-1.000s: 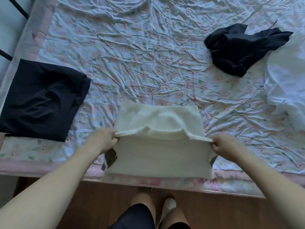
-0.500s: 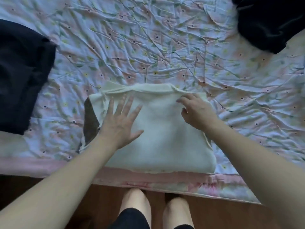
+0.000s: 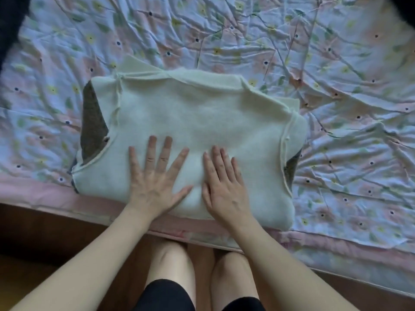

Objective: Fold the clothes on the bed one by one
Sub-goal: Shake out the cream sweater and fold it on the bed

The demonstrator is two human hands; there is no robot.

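Both hands (image 3: 188, 185) press flat on the cream garment (image 3: 202, 122).

Counted in the head view: one folded cream garment (image 3: 202, 122) with brown patches showing at two of its edges, one floral bedsheet (image 3: 336, 63) on one bed, two hands, the left hand (image 3: 155, 176) and the right hand (image 3: 224, 182), two bare legs (image 3: 170, 261), and one dark cloth (image 3: 11, 23) at the upper left corner
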